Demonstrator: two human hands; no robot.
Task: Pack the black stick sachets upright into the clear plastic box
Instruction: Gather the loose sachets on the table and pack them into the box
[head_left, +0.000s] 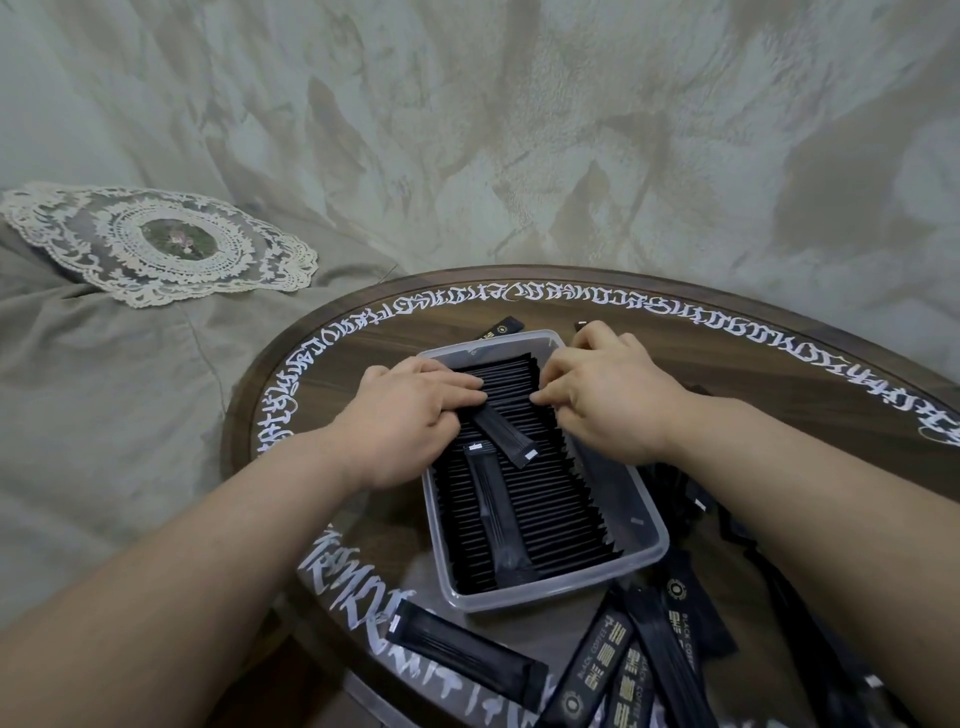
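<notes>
Both hands — left hand (410, 410), right hand (602, 400) — press flat-fingered on the upright sachets (524, 499) in the clear box (644, 525), likely parting a slot; one loose sachet (506, 434) lies between.

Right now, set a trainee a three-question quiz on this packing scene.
1. True or false: the clear plastic box holds a row of black sachets standing on edge.
2. How many sachets lie flat on top of the packed row? A) none B) two C) five
3. Fill in: the loose sachet nearest the camera on the left lies on the ____, outside the box.

Key
1. True. The left hand and right hand press on the row's far end.
2. B: one sachet near the fingers, one lengthwise sachet.
3. Table.
</notes>
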